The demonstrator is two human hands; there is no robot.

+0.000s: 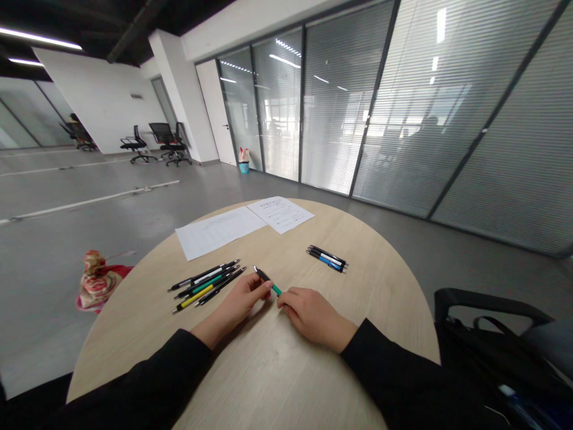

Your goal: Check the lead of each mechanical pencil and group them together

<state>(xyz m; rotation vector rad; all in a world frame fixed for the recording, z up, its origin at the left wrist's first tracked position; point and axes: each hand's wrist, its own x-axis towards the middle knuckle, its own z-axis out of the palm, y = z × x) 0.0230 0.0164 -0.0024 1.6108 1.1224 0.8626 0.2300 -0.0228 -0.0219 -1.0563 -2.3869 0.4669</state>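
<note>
The left hand pinches the green pen at mid-barrel and the right hand curls shut on its lower end, just over the round table. A row of pens lies at 10 o'clock, a smaller bundle at 1 o'clock, paper sheets at 12

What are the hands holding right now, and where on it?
A green pen: the left hand pinches its middle, the right hand grips its near green end; the black far end sticks out free.

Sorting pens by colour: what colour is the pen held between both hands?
The slim pen is green with a black far end; head view.
</note>
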